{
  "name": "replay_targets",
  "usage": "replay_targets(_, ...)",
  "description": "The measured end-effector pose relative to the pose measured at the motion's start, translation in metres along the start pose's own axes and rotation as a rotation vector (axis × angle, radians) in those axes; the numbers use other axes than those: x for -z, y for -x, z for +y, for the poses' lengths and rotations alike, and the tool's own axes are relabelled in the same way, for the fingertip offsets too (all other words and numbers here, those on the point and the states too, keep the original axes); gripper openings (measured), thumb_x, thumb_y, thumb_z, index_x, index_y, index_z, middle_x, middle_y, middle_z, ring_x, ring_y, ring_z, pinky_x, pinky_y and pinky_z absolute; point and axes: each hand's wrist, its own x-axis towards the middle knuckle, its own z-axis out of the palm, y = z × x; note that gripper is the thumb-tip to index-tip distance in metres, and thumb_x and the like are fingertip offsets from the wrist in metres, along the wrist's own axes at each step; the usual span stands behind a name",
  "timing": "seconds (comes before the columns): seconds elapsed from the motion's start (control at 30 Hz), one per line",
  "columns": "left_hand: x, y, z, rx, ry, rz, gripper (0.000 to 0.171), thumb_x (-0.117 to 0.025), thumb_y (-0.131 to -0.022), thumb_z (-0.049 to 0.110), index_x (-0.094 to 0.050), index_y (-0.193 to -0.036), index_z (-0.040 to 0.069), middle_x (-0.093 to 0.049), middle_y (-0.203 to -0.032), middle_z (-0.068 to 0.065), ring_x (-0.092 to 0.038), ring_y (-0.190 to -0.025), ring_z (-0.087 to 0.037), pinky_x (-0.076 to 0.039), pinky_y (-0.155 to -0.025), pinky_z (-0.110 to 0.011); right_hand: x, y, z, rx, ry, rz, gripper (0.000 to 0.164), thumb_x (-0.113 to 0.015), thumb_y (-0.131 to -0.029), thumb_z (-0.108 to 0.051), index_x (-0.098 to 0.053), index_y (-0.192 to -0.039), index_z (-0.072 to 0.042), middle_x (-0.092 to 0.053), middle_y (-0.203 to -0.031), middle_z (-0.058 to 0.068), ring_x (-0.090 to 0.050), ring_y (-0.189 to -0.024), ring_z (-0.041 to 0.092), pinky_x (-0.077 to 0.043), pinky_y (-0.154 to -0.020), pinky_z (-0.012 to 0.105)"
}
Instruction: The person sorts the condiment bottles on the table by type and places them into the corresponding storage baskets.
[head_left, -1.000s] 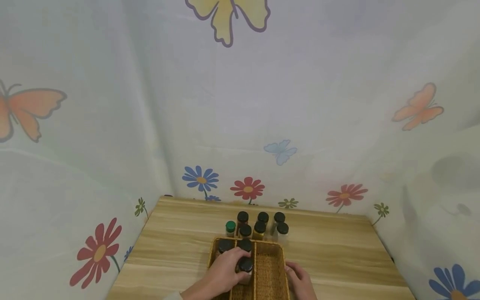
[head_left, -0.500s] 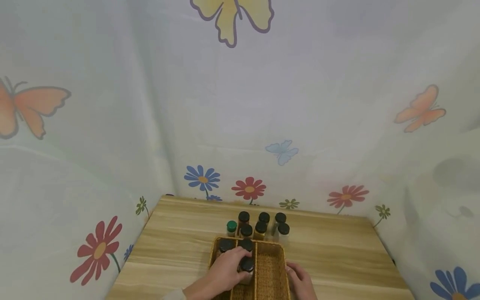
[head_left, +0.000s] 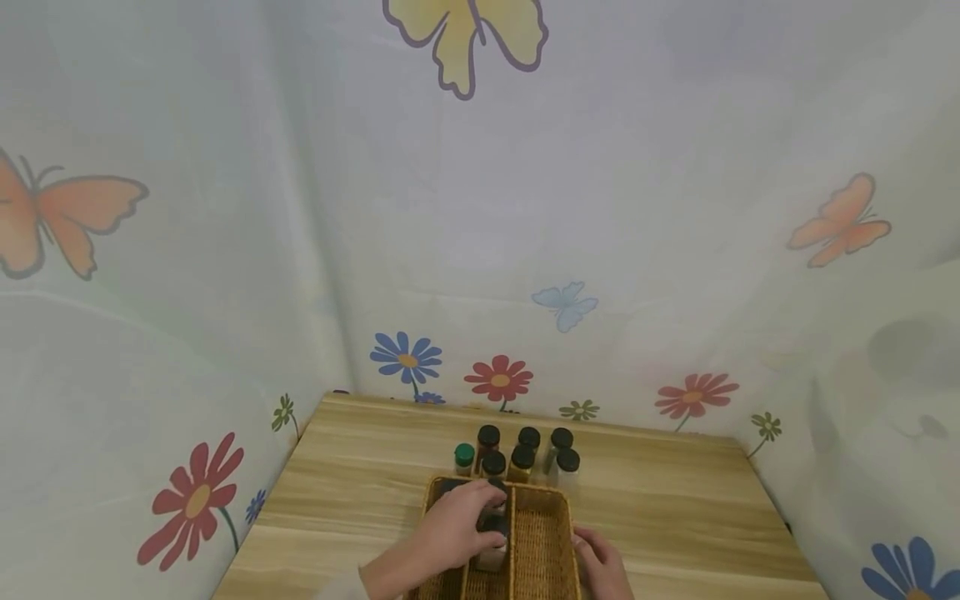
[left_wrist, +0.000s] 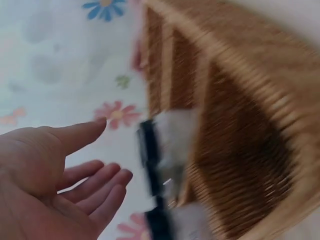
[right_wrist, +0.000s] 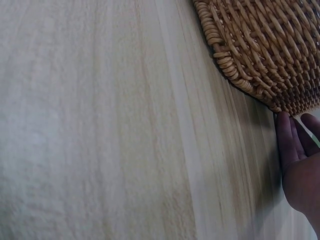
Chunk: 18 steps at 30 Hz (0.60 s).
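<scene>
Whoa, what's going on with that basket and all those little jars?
Somebody's left hand hovers by two black-lidded jars in the middle section of the basket, holding neither. Their right hand touches the basket's right side. Seven other jars stand on the table behind it, one with a green lid.

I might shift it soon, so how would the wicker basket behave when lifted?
The wicker basket looks fairly stiff, given its upright, thickly woven walls. It may dip leftward, since black-capped jars sit in its left and middle compartments.
</scene>
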Motion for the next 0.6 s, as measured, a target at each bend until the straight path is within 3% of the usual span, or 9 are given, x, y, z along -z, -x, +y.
replay_targets(0.13,0.026,-0.010,0.001,-0.003,0.037,0.078,0.046,-0.086,-0.092,0.031,-0.070,-0.132,0.013,-0.071,-0.124,-0.002,-0.068,-0.114,-0.023,-0.058,-0.092,-0.036,0.001,-0.001,0.001,-0.004,-0.008,0.001,0.055,-0.059,-0.108,-0.039,-0.064,-0.136,0.007,-0.065,-0.137,0.025,-0.063,-0.124,0.036,-0.056,-0.099,0.052)
replay_targets(0.27,0.042,-0.025,-0.013,-0.002,0.050,0.175,0.049,-0.084,-0.093,0.032,-0.069,-0.135,0.011,-0.072,-0.127,-0.005,-0.068,-0.116,-0.027,-0.057,-0.097,-0.045,0.002,-0.002,0.000,-0.008,0.012,0.012,0.054,-0.059,-0.108,-0.041,-0.065,-0.136,0.006,-0.066,-0.136,0.023,-0.063,-0.124,0.036,-0.053,-0.101,0.055)
replay_targets(0.43,0.042,-0.039,-0.042,0.002,0.056,0.258,0.053,-0.083,-0.094,0.035,-0.067,-0.138,0.009,-0.071,-0.130,-0.008,-0.067,-0.119,-0.027,-0.055,-0.101,-0.047,0.004,-0.002,-0.002,-0.021,0.004,0.002,0.056,-0.059,-0.108,-0.042,-0.064,-0.136,0.007,-0.065,-0.136,0.025,-0.064,-0.122,0.037,-0.056,-0.097,0.055)
replay_targets(0.6,0.035,-0.048,-0.070,0.018,0.085,0.310,0.052,-0.085,-0.094,0.027,-0.067,-0.138,0.006,-0.071,-0.130,-0.010,-0.067,-0.119,-0.029,-0.054,-0.102,-0.049,0.006,-0.003,-0.002,-0.032,-0.022,-0.038,0.060,-0.058,-0.108,-0.044,-0.061,-0.138,0.009,-0.064,-0.137,0.027,-0.067,-0.118,0.036,-0.059,-0.093,0.054)
